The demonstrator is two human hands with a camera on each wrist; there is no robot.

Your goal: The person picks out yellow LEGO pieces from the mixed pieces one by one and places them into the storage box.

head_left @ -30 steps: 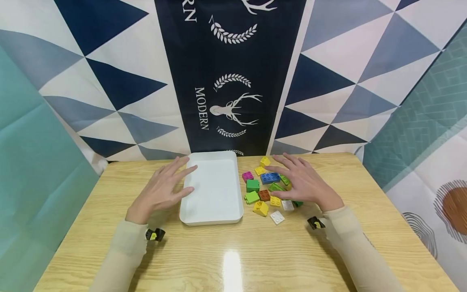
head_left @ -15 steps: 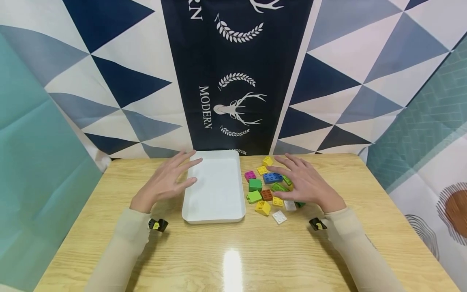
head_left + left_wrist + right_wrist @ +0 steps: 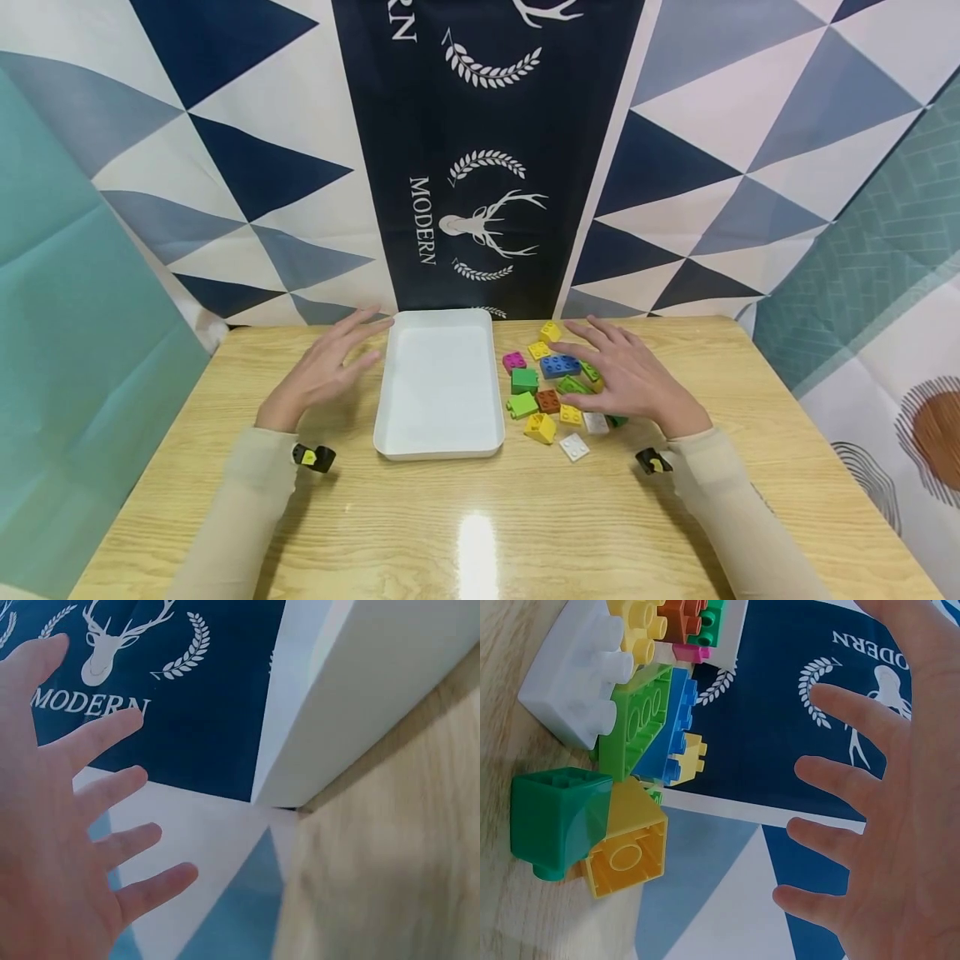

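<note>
A shallow white tray lies on the table, nothing in it. Just left of it my left hand hovers with fingers spread, holding nothing; the left wrist view shows the same hand beside the tray's side wall. Over the right side of a group of toy building bricks my right hand is held with its fingers apart, touching none that I can see. Among them are a blue brick, a green brick, a magenta brick and a white brick. Some bricks are partly hidden under this hand.
In the right wrist view, a dark green brick and a yellow brick are close by. The wooden table runs back to a patterned cloth. A teal sheet hangs along the left side.
My left hand first shifts slightly right over the tray's edge, then draws back left, away from it. The right hand stays nearly still. The bricks and tray keep their places on the table.
</note>
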